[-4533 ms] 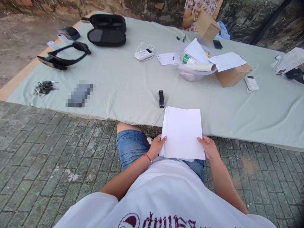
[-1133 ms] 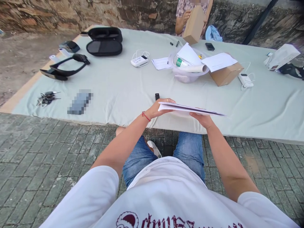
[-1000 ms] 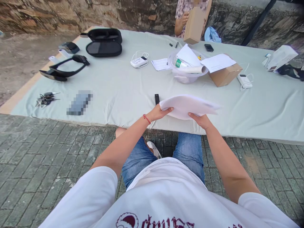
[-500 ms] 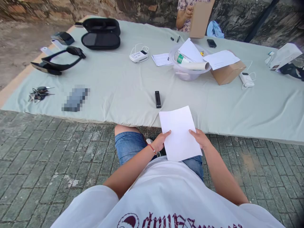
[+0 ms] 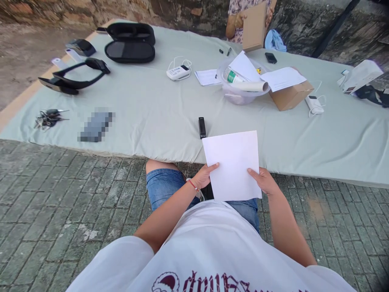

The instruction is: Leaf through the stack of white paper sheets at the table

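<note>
A sheet of white paper (image 5: 233,162) is held between both hands over my lap, its far part overlapping the table's front edge. My left hand (image 5: 205,175) grips its left side, thumb on top and fingers underneath. On the opposite side, my right hand (image 5: 263,179) pinches the paper the same way, its fingers partly hidden beneath. No writing shows on the upper face. Just beyond the paper's far left corner lies a small black stick-shaped device (image 5: 202,127).
The cloth-covered table (image 5: 152,109) carries keys (image 5: 50,118), a blurred phone-like slab (image 5: 96,126), a black headset (image 5: 75,77), an open black case (image 5: 130,50), a white device with cable (image 5: 178,72), a filled plastic basin (image 5: 237,96) and a cardboard box (image 5: 290,96). Across it, a person holds cardboard (image 5: 254,28).
The paper looks wider and squarer now, its far right corner swung right. My right hand has shifted slightly right. The person opposite has moved the cardboard, and another hand shows on it.
</note>
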Tool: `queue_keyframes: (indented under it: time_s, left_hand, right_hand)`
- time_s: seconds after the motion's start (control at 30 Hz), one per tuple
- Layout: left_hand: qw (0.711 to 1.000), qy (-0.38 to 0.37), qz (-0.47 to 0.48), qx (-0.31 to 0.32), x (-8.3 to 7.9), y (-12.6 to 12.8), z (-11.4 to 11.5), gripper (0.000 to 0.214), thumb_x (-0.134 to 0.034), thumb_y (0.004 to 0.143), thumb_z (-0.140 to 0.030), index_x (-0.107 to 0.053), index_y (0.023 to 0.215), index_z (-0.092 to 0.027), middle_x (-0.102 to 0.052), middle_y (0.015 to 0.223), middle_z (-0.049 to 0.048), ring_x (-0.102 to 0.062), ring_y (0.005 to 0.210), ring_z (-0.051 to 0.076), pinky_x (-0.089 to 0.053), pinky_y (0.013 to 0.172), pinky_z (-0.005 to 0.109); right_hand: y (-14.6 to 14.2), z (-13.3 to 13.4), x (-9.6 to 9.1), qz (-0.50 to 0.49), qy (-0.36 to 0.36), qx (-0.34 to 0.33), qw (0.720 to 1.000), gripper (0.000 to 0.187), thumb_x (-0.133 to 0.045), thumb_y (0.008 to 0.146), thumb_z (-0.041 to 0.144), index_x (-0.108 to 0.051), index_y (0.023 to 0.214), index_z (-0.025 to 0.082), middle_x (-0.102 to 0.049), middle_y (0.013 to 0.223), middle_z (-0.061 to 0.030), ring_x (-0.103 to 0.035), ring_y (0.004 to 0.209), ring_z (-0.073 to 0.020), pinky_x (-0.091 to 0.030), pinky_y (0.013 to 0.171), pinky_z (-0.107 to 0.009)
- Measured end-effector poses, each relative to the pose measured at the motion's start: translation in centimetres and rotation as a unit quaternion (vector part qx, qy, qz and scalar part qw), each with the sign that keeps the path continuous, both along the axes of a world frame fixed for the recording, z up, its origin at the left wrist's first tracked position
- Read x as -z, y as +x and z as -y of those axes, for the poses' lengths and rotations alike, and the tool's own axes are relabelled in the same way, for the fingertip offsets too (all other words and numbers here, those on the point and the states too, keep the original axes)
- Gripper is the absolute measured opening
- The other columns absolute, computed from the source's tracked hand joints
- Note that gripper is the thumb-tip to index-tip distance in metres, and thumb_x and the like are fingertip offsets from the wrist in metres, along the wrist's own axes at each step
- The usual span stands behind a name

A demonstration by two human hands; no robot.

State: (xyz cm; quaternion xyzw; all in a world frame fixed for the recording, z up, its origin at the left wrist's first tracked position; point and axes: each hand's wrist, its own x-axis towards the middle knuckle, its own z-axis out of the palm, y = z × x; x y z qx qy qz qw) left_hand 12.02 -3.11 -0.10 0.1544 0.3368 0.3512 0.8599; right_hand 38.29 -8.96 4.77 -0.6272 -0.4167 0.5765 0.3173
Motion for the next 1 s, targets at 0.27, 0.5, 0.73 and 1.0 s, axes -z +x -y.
queue_keyframes:
  time_s: [0.27,0.5,0.73,1.0]
  left_hand:
    - [0.996,0.075,0.02,-0.039,-1.0,-1.7,-2.3,0.058,-0.084,0.07,-0.036,-0.065,0.12,-0.015,-0.072,0.116,0.0133,-0.065,0.116,0.032,-0.043,0.11,0.051]
    - [0.995,0.076,-0.042,-0.043,-0.5,-1.1,-2.5,0.053,-0.08,0.074,-0.042,-0.065,0.119,-0.017,-0.072,0.117,0.013,-0.066,0.114,0.03,-0.044,0.109,0.051]
    - [0.995,0.067,-0.036,-0.071,-0.2,-0.8,-2.6,0.053,-0.077,0.076,-0.048,-0.065,0.118,-0.018,-0.073,0.113,0.0115,-0.065,0.115,0.028,-0.046,0.109,0.048]
    - [0.996,0.065,-0.037,-0.047,-1.0,-1.1,-2.2,0.049,-0.073,0.08,-0.047,-0.067,0.117,-0.015,-0.074,0.11,0.0134,-0.065,0.115,0.03,-0.046,0.108,0.049]
  right_hand:
    - [-0.1,0.2,-0.7,0.015,-0.022,-0.055,0.998,0.046,-0.068,0.081,0.057,-0.075,0.107,0.019,-0.075,0.108,-0.0079,-0.07,0.097,-0.0288,-0.057,0.079,-0.038]
    - [-0.4,0.1,0.0,0.001,-0.033,-0.02,0.999,0.047,-0.068,0.081,0.057,-0.074,0.109,0.019,-0.075,0.107,-0.0095,-0.071,0.097,-0.0295,-0.057,0.082,-0.041]
    - [-0.5,0.0,0.3,-0.009,-0.036,-0.011,0.999,0.048,-0.07,0.08,0.057,-0.075,0.108,0.019,-0.075,0.108,-0.0095,-0.07,0.099,-0.0298,-0.057,0.083,-0.04]
    - [-0.3,0.1,-0.2,0.006,-0.032,-0.01,0.999,0.05,-0.069,0.081,0.058,-0.074,0.112,0.019,-0.074,0.114,-0.0099,-0.069,0.106,-0.0312,-0.056,0.088,-0.041]
